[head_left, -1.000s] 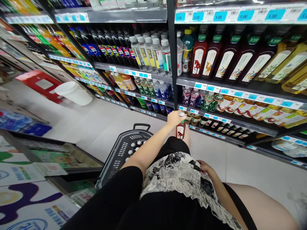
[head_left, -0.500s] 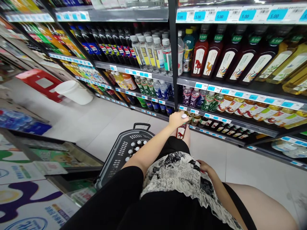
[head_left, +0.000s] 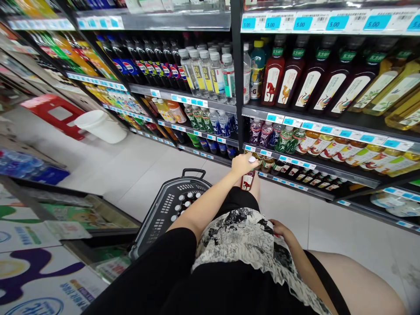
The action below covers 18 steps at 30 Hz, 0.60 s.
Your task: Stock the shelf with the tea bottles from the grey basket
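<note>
My left hand (head_left: 243,165) is closed around the upper part of a small bottle of reddish-brown tea (head_left: 247,180). The bottle has a white cap and a white label with a red horse, and it stands nearly upright by my knee, in front of the lowest shelf. My right hand (head_left: 280,228) rests low against the patterned top (head_left: 234,232), its fingers curled and partly hidden. A bit of red shows beside those fingers, too small to name. Left of my left arm, a dark grey shopping basket (head_left: 160,205) holds several white-capped bottles (head_left: 181,198).
Drink shelves (head_left: 311,118) run across the front, with large tea bottles (head_left: 305,83) and small bottles at floor level (head_left: 316,177). A white bucket (head_left: 103,127) and a red stool-like object (head_left: 54,113) stand at left. Printed cartons (head_left: 39,275) flank the near left.
</note>
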Motion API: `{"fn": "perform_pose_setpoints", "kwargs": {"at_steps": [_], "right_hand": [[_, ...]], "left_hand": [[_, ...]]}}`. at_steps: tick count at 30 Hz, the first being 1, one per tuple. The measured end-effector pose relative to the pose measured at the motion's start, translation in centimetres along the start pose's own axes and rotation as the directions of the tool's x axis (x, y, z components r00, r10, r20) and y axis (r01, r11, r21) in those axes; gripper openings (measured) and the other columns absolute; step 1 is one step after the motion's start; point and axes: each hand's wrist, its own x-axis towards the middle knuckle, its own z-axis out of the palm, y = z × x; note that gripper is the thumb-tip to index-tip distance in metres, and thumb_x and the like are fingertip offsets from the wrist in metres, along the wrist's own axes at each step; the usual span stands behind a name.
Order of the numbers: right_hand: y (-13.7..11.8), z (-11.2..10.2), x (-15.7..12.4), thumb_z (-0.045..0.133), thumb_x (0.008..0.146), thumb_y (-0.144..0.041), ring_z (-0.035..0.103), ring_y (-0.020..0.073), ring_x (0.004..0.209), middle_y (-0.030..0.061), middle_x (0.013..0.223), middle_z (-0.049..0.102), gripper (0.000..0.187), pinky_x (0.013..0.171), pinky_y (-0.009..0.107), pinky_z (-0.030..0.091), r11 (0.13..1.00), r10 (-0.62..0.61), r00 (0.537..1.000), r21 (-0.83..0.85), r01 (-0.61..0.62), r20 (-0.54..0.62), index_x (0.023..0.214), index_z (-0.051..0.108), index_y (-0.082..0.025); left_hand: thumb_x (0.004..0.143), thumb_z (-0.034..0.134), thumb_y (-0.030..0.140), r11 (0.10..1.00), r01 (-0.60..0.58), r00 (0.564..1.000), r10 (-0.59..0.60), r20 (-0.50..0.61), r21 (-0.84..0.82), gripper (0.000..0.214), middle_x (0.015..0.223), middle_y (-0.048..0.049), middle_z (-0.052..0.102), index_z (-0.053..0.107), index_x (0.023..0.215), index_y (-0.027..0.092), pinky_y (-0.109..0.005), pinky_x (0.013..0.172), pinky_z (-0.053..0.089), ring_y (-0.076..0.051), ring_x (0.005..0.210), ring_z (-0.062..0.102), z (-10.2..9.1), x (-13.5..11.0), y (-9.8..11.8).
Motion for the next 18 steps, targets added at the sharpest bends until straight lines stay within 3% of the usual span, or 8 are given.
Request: {"fn": "perform_pose_setpoints", "kwargs": {"at_steps": [6,13,18], "right_hand": [[-0.04,-0.29,-0.17,0.065,0.059,-0.015,0.06,0.0342,0.111,0.0146,0.095,0.071,0.031,0.096,0.032,0.042,1.0,0.011,0.999,-0.002,-0.011,0.051,0.09,0.067,-0.012],[0.22,-0.34,-0.22,0.063,0.057,-0.023,0.06,0.0318,0.111,0.0124,0.097,0.07,0.032,0.097,0.03,0.041,1.0,0.012,0.997,-0.007,-0.012,0.071,0.089,0.064,-0.018],[0.03,0.09,-0.1,0.06,0.051,-0.028,0.061,0.034,0.109,0.0084,0.087,0.069,0.033,0.095,0.031,0.043,1.0,0.011,0.999,0.0,-0.011,0.051,0.083,0.062,-0.021]], "left_hand": [[0.088,0.056,0.057,1.0,-0.001,1.0,0.001,-0.004,-0.028,0.037,0.089,-0.0067,0.072,0.068,0.092,0.022,-0.027,0.067,0.042,-0.024,0.086,0.067,0.38,-0.03,0.11],[0.087,0.058,0.055,0.999,0.004,1.0,-0.004,0.004,-0.032,0.034,0.091,-0.0059,0.072,0.068,0.094,0.023,-0.027,0.068,0.043,-0.024,0.087,0.067,0.36,0.05,0.4],[0.087,0.059,0.059,0.997,-0.014,0.999,0.011,-0.036,-0.075,0.037,0.094,-0.0045,0.071,0.065,0.096,0.024,-0.026,0.068,0.043,-0.023,0.09,0.067,0.57,-0.4,0.3]]}}
